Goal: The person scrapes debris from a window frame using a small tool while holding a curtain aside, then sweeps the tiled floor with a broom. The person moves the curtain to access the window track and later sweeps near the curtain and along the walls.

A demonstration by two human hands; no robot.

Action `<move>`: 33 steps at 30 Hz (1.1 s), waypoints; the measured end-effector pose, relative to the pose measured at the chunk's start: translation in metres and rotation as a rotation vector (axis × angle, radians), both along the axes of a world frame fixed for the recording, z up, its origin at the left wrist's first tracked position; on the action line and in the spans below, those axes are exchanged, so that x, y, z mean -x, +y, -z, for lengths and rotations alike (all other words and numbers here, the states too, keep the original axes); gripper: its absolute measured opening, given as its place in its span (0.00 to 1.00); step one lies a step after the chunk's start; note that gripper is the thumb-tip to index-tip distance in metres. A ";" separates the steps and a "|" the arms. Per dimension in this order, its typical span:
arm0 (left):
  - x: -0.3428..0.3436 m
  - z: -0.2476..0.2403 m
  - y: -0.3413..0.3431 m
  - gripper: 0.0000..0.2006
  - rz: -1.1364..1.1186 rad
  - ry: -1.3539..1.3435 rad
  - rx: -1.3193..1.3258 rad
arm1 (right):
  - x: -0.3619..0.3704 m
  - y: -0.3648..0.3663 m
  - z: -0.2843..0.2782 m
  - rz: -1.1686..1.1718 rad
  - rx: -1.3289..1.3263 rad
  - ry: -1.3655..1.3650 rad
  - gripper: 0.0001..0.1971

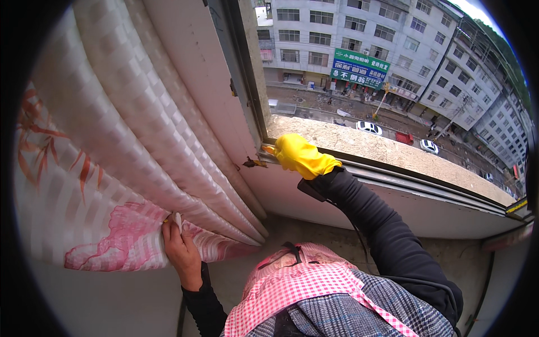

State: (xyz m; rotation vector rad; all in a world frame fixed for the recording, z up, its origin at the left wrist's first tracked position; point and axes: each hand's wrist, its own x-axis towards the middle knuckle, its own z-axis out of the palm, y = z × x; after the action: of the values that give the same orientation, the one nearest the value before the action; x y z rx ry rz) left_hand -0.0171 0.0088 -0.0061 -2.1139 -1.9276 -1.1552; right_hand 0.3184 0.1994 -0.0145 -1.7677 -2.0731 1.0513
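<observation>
My bare left hand is closed on the edge of a pale checked curtain with pink and orange floral print. A small white piece shows at its fingertips; I cannot make out whether it is a fold of the curtain. In a yellow glove, my right hand is bunched at the left corner of the window track. An orange tip pokes out from it into the corner. What the gloved fingers hold, if anything, is hidden. Beside them, a dark torn patch marks the white wall.
Outside the open window lies a rough stone ledge, with a street and parked cars far below. The window's upright frame rises left of my right hand. A thin dark cable hangs by my right sleeve. My pink checked apron fills the lower middle.
</observation>
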 end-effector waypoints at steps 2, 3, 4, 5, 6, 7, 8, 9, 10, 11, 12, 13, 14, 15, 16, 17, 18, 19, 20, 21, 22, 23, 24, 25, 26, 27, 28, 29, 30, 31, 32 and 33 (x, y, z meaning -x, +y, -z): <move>-0.001 0.001 0.000 0.16 -0.010 -0.016 -0.002 | -0.001 -0.001 -0.002 -0.033 -0.106 -0.029 0.08; -0.001 0.001 0.000 0.16 -0.011 -0.009 -0.009 | -0.002 -0.002 -0.003 -0.048 -0.166 -0.039 0.08; -0.001 0.001 0.000 0.16 -0.012 -0.002 -0.015 | -0.003 -0.004 -0.004 -0.021 -0.123 0.009 0.09; -0.001 0.001 0.001 0.16 -0.012 0.006 -0.022 | -0.006 -0.006 -0.005 0.007 -0.079 0.057 0.11; -0.001 0.001 0.001 0.16 -0.011 -0.003 -0.014 | -0.008 -0.007 -0.007 0.041 -0.042 0.094 0.12; -0.001 0.000 0.001 0.16 -0.011 -0.011 -0.005 | -0.011 -0.007 -0.010 0.042 -0.024 0.124 0.12; -0.001 0.000 0.001 0.16 -0.011 -0.019 0.003 | -0.014 -0.007 -0.012 0.049 -0.011 0.142 0.13; -0.002 0.000 0.001 0.16 -0.014 -0.024 0.003 | -0.017 -0.006 -0.015 0.041 0.000 0.175 0.14; -0.002 0.000 0.001 0.16 -0.015 -0.028 0.002 | -0.020 -0.004 -0.017 0.056 0.033 0.201 0.14; -0.002 0.000 0.001 0.16 -0.016 -0.033 0.001 | -0.022 -0.001 -0.019 0.058 0.065 0.242 0.14; -0.002 0.000 0.001 0.16 -0.015 -0.024 -0.001 | -0.025 0.002 -0.020 0.060 0.089 0.287 0.14; -0.002 0.000 0.001 0.16 -0.014 -0.014 -0.004 | -0.027 0.004 -0.019 0.085 0.145 0.341 0.14; -0.002 -0.001 0.002 0.15 -0.005 -0.015 -0.009 | -0.028 0.007 -0.017 0.105 0.181 0.381 0.13; -0.003 -0.001 0.002 0.15 -0.012 -0.009 -0.008 | -0.029 0.009 -0.015 0.127 0.208 0.410 0.13; -0.003 -0.002 0.002 0.15 -0.011 -0.014 -0.009 | -0.030 0.011 -0.012 0.149 0.227 0.432 0.13; -0.003 -0.002 0.002 0.15 -0.009 -0.020 -0.010 | -0.031 0.011 -0.008 0.151 0.245 0.469 0.13; -0.003 -0.002 0.002 0.15 -0.008 -0.020 -0.011 | -0.033 0.012 -0.005 0.153 0.255 0.499 0.13; -0.004 -0.003 0.002 0.15 -0.007 -0.020 -0.011 | -0.033 0.011 -0.003 0.175 0.269 0.514 0.13; -0.004 -0.003 0.002 0.15 -0.007 -0.020 -0.011 | -0.034 0.011 -0.001 0.155 0.268 0.544 0.13; -0.004 -0.003 0.002 0.15 -0.005 -0.018 -0.015 | -0.035 0.009 -0.001 0.157 0.271 0.558 0.13; -0.004 -0.003 0.002 0.14 -0.003 -0.017 -0.019 | -0.035 0.008 -0.003 0.159 0.273 0.573 0.13; -0.004 -0.003 0.002 0.14 0.000 -0.016 -0.023 | -0.036 0.005 -0.006 0.140 0.267 0.583 0.13; -0.003 -0.003 0.002 0.14 -0.002 -0.015 -0.023 | -0.037 0.001 -0.010 0.121 0.260 0.592 0.13; -0.003 -0.003 0.002 0.14 -0.003 -0.014 -0.023 | -0.037 -0.005 -0.015 0.109 0.254 0.593 0.13; -0.003 -0.002 0.002 0.14 -0.005 -0.013 -0.023 | -0.037 -0.011 -0.021 0.103 0.239 0.592 0.13; -0.003 -0.002 0.002 0.14 -0.003 -0.012 -0.026 | -0.036 -0.019 -0.026 0.105 0.225 0.582 0.13; -0.002 -0.002 0.002 0.14 0.000 -0.012 -0.029 | -0.035 -0.027 -0.031 0.132 0.216 0.550 0.13; -0.002 -0.002 0.002 0.14 0.003 -0.011 -0.030 | -0.031 -0.035 -0.035 0.143 0.178 0.487 0.12; -0.002 -0.002 0.003 0.14 0.003 -0.004 -0.032 | -0.031 -0.045 -0.039 0.081 0.133 0.415 0.14; -0.002 -0.001 0.003 0.14 0.005 0.003 -0.034 | -0.027 -0.054 -0.040 0.084 0.113 0.358 0.13; -0.002 -0.001 0.003 0.14 0.007 0.010 -0.037 | -0.024 -0.063 -0.041 0.039 0.069 0.352 0.13; -0.002 -0.001 0.003 0.14 0.002 0.007 -0.038 | -0.020 -0.069 -0.041 0.059 0.063 0.381 0.12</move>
State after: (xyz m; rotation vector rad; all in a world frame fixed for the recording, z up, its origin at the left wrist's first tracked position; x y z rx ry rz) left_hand -0.0154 0.0118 -0.0050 -2.0979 -1.8856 -1.1736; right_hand 0.3388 0.1302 0.0268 -1.5011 -1.7636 1.3287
